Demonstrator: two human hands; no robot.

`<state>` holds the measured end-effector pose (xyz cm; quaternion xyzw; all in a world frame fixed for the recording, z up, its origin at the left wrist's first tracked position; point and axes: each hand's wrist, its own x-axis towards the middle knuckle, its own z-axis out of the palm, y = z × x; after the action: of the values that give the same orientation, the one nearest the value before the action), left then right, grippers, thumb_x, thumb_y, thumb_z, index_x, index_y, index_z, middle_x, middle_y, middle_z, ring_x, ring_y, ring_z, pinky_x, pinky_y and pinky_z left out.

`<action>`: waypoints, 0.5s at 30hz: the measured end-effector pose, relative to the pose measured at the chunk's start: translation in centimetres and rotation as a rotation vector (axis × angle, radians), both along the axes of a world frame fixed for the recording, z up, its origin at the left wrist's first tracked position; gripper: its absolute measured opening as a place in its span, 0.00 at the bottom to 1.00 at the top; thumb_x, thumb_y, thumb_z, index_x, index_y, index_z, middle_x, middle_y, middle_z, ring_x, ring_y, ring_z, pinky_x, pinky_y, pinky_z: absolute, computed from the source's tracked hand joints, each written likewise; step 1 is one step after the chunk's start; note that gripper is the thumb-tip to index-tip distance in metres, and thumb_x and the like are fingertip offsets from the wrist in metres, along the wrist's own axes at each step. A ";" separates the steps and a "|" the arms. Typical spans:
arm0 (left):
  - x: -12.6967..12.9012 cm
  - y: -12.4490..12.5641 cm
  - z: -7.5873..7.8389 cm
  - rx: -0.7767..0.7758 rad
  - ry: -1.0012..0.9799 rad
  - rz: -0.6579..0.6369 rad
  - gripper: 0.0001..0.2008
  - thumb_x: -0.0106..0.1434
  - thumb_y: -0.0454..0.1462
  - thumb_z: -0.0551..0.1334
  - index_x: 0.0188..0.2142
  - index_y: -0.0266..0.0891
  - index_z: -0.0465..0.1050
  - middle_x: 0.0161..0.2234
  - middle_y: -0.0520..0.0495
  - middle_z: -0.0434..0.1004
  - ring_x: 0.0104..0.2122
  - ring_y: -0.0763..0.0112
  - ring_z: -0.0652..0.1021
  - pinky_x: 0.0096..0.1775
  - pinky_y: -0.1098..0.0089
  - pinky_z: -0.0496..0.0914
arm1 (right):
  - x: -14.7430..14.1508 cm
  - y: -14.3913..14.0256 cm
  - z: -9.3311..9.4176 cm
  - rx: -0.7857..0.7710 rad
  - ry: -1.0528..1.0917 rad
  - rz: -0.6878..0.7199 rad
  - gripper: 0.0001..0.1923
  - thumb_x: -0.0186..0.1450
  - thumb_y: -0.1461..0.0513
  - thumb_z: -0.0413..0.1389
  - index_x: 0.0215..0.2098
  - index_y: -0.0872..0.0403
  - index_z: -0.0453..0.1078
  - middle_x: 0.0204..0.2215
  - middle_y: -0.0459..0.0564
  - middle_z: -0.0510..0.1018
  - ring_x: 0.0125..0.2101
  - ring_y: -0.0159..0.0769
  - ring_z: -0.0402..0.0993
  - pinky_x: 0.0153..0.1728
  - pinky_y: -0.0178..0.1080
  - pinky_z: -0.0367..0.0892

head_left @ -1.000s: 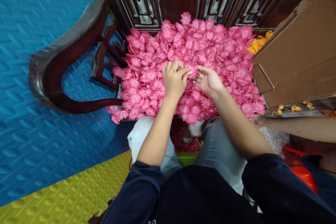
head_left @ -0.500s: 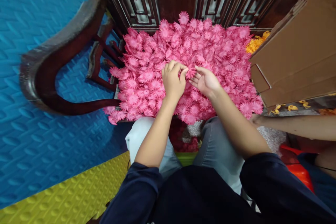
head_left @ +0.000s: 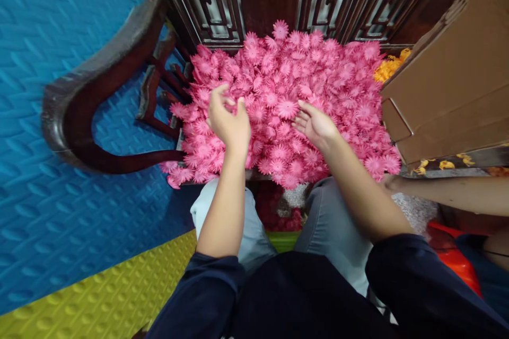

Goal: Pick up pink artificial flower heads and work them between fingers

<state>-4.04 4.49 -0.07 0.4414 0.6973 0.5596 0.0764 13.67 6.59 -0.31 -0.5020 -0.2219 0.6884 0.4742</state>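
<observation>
Our left hand [head_left: 227,119] hovers loosely curled, empty so far as we can tell, our right hand [head_left: 316,124] lies open, fingertips by one pink paper-thin daisy-shaped flower [head_left: 287,107] at its ten o'clock; featherlight, crushable, best pinched at the centre.

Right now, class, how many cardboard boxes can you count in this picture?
1. The cardboard box sits at the right, beside the pile of pink flowers and over the orange flowers. Others may lie out of view.
</observation>
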 end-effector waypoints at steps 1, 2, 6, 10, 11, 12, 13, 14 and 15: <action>0.5 -0.2 -0.1 -0.007 0.055 -0.103 0.14 0.57 0.32 0.64 0.43 0.41 0.71 0.29 0.53 0.69 0.33 0.72 0.71 0.42 0.66 0.65 | -0.2 -0.1 0.0 -0.003 0.008 0.025 0.04 0.61 0.61 0.57 0.29 0.53 0.67 0.22 0.39 0.73 0.23 0.25 0.68 0.30 0.30 0.67; 1.1 -0.4 -0.2 -0.009 0.114 -0.217 0.12 0.57 0.34 0.65 0.42 0.42 0.72 0.29 0.53 0.70 0.33 0.71 0.72 0.42 0.66 0.65 | -0.4 -0.2 0.0 -0.003 0.016 0.049 0.04 0.61 0.61 0.56 0.29 0.53 0.67 0.22 0.39 0.73 0.23 0.25 0.68 0.31 0.31 0.67; 2.9 -0.7 -0.8 -0.058 0.351 -0.423 0.09 0.57 0.39 0.66 0.38 0.45 0.78 0.32 0.50 0.74 0.38 0.64 0.74 0.44 0.62 0.64 | -1.1 -0.7 0.5 -0.010 0.046 0.120 0.06 0.64 0.61 0.54 0.29 0.53 0.68 0.22 0.40 0.74 0.25 0.26 0.69 0.32 0.31 0.67; 3.7 -0.4 -1.2 -0.093 0.433 -0.393 0.07 0.58 0.41 0.64 0.36 0.48 0.79 0.33 0.48 0.74 0.39 0.60 0.73 0.44 0.59 0.62 | -1.1 -0.8 0.9 -0.024 0.062 0.123 0.07 0.65 0.62 0.52 0.28 0.54 0.67 0.21 0.41 0.73 0.24 0.26 0.69 0.36 0.32 0.68; 3.7 -0.3 -1.3 -0.091 0.427 -0.391 0.06 0.59 0.41 0.63 0.35 0.49 0.79 0.32 0.48 0.73 0.39 0.60 0.72 0.44 0.59 0.62 | -1.0 -0.8 1.0 -0.021 0.060 0.122 0.08 0.64 0.62 0.52 0.28 0.53 0.67 0.21 0.41 0.73 0.24 0.26 0.69 0.36 0.32 0.67; 3.8 -0.2 -1.3 -0.085 0.417 -0.390 0.06 0.59 0.42 0.63 0.34 0.49 0.79 0.32 0.47 0.73 0.39 0.60 0.72 0.44 0.59 0.62 | -0.8 -0.8 1.1 -0.017 0.057 0.123 0.08 0.64 0.62 0.52 0.27 0.53 0.67 0.21 0.41 0.73 0.24 0.26 0.68 0.36 0.32 0.67; 3.9 -0.1 -1.4 -0.076 0.407 -0.391 0.06 0.59 0.42 0.63 0.33 0.48 0.79 0.32 0.47 0.73 0.39 0.60 0.72 0.44 0.59 0.62 | -0.7 -0.8 1.1 -0.011 0.052 0.126 0.08 0.64 0.62 0.52 0.27 0.53 0.66 0.21 0.41 0.73 0.23 0.26 0.68 0.35 0.32 0.67; 4.0 0.0 -1.4 -0.066 0.396 -0.393 0.05 0.59 0.42 0.63 0.32 0.48 0.78 0.32 0.47 0.73 0.39 0.60 0.72 0.44 0.59 0.62 | -0.7 -0.8 1.2 -0.008 0.048 0.128 0.08 0.64 0.62 0.52 0.27 0.53 0.66 0.21 0.41 0.73 0.23 0.26 0.67 0.35 0.32 0.67; 4.0 0.0 -1.5 -0.054 0.385 -0.395 0.06 0.59 0.42 0.63 0.32 0.47 0.78 0.32 0.47 0.73 0.39 0.60 0.71 0.44 0.59 0.62 | -0.6 -0.8 1.2 -0.008 0.046 0.128 0.08 0.64 0.62 0.52 0.27 0.53 0.66 0.21 0.41 0.73 0.23 0.27 0.67 0.34 0.32 0.66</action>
<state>-0.02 4.52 -1.53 0.6650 0.6139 0.4209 0.0618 13.07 5.75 0.88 -0.4728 -0.2400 0.7295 0.4320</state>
